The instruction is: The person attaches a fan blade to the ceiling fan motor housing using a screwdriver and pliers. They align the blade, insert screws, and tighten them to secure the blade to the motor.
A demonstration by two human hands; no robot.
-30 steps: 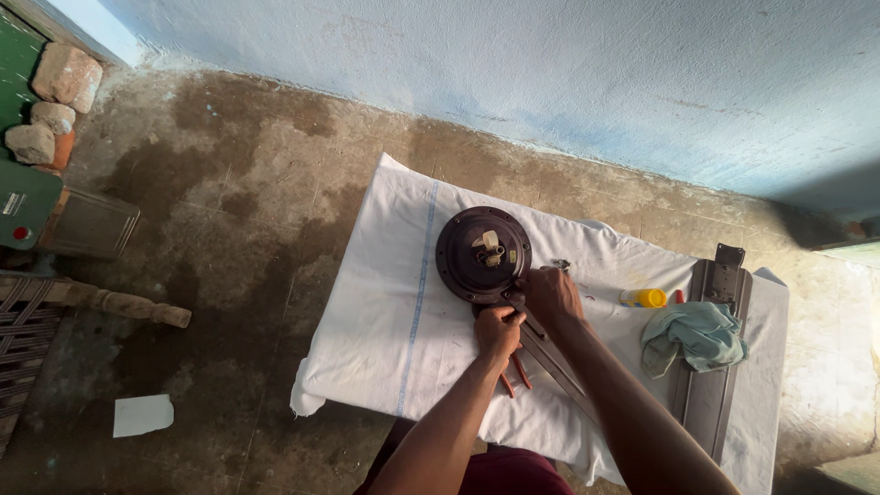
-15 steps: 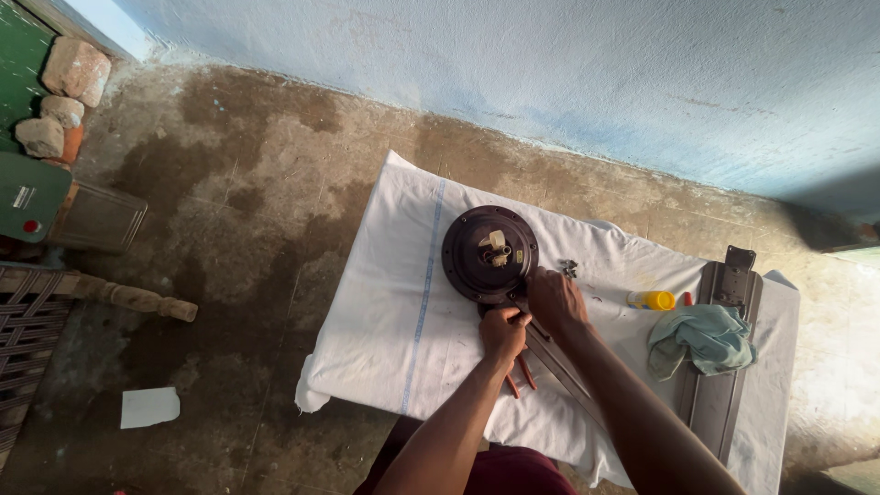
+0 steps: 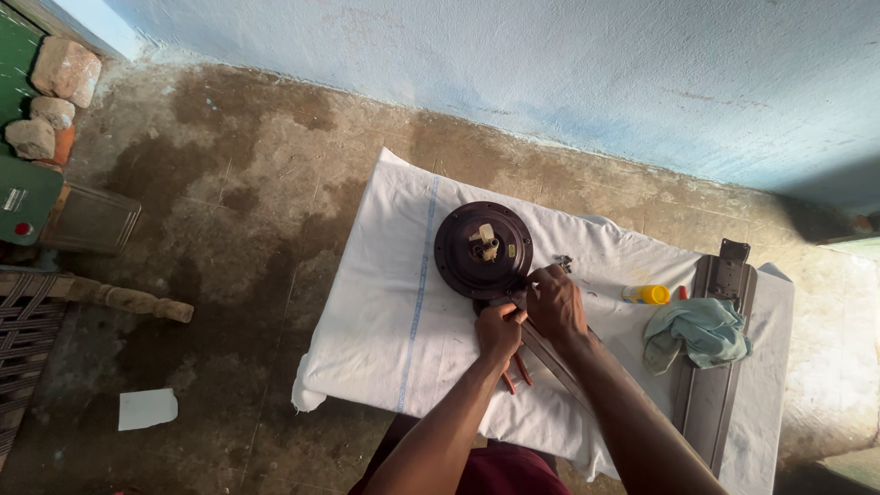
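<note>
Head view: a round dark motor [image 3: 483,249] is lying on a white cloth [image 3: 385,312] spread over the floor. The left hand [image 3: 500,332] is closing around red-handled pliers [image 3: 519,368] at the motor's near rim. The right hand [image 3: 555,301] is pinching something small there, possibly a screw. A grey blade [image 3: 710,403] is carrying a green rag [image 3: 701,332].

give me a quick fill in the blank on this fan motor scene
1. The round dark motor lies on a ____ cloth.
2. The crumpled rag is pale ____.
3. Both hands, left hand and right hand, work at the motor's ____ edge.
4. The small bottle is ____.

Missing: white; green; near; yellow
</note>
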